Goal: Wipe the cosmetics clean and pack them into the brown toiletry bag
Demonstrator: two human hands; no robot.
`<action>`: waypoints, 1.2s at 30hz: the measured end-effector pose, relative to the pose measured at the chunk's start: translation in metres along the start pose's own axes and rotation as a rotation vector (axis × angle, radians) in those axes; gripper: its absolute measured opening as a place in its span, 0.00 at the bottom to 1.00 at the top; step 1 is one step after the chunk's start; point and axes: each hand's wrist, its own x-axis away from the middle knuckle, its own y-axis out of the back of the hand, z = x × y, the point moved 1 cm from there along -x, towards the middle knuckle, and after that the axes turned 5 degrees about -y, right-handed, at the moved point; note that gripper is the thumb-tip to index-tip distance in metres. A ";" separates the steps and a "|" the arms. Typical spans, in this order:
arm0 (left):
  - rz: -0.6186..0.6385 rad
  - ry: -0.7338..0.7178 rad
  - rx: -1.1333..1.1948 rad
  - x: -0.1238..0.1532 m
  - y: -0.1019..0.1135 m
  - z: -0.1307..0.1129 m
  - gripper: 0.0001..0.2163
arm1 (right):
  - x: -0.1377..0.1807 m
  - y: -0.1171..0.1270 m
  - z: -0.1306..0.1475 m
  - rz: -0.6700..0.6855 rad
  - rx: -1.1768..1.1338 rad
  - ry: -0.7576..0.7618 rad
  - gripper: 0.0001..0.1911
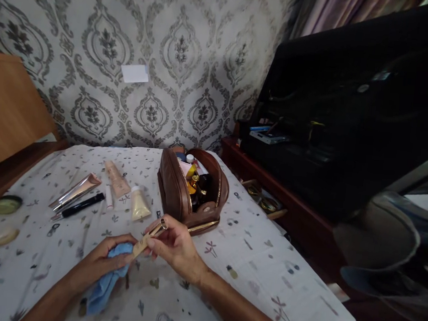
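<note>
My left hand [104, 261] is closed around a crumpled light blue cloth [105, 289], pressing it against the lower end of a small beige cosmetic tube [140, 247]. The fingers of my right hand [175, 245] pinch the same tube near its shiny metallic cap [159, 228], which points up and right. Just beyond my hands stands an unzipped brown makeup bag [173, 187], packed with bottles and tubes. Left of the bag lie a cream tube with a white cap [139, 204], a pinkish tube [117, 178], a slim white tube [109, 197], a shiny metallic tube [78, 191] and a black stick [83, 205].
A green round container [6, 204] and a pale round item [4, 236] sit at the left of the patterned sheet [239, 289]. Wooden furniture [10, 110] borders the left side. To the right are a large black screen [339, 117] and a dark red cabinet [283, 187].
</note>
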 end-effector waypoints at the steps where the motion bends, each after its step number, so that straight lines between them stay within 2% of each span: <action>1: -0.022 0.011 -0.012 -0.001 0.003 0.002 0.28 | 0.000 0.000 0.001 -0.013 0.004 0.012 0.23; 8: -0.069 0.058 -0.040 -0.004 0.015 0.009 0.28 | 0.003 0.002 0.014 -0.105 0.142 0.075 0.18; 17: -0.250 0.051 0.267 -0.009 0.007 -0.002 0.22 | 0.009 0.004 0.029 -0.194 0.462 0.200 0.04; 22: -0.355 0.038 0.335 -0.012 0.002 -0.007 0.21 | 0.015 0.005 0.032 -0.118 0.603 0.247 0.05; 27: -0.441 0.086 0.366 -0.016 0.001 -0.004 0.22 | 0.030 0.014 0.034 -0.013 0.674 0.314 0.08; 36: -0.335 0.135 0.299 -0.024 -0.006 0.002 0.22 | 0.044 0.028 0.020 0.000 0.683 0.343 0.16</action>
